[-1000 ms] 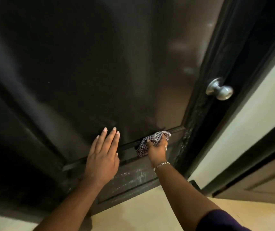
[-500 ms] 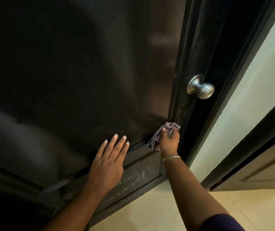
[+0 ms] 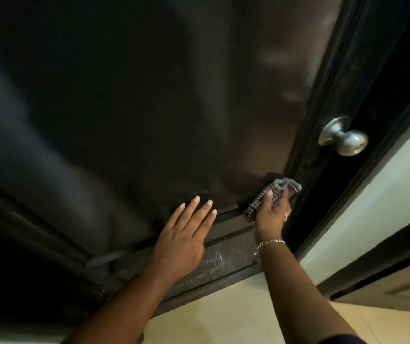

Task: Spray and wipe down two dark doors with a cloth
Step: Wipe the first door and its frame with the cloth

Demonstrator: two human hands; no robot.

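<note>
dark door – cloth pressed by right hand

Glossy dark door, brushed metal knob
Checked woven cloth, crumpled; the door's lower panel looks scuffed with pale streaks; smooth cream floor tiles.

— What is the person wearing on the arms?

— Both forearms are bare. A dark purple sleeve shows only at the upper end of the right arm.

— Any jewellery?

— A silver chain bracelet circles the right wrist, and just above the bracelet a small ring sits on a finger of the right hand.

— And the left hand?

— Nothing worn on it. Its fingernails are short and pale.
</note>
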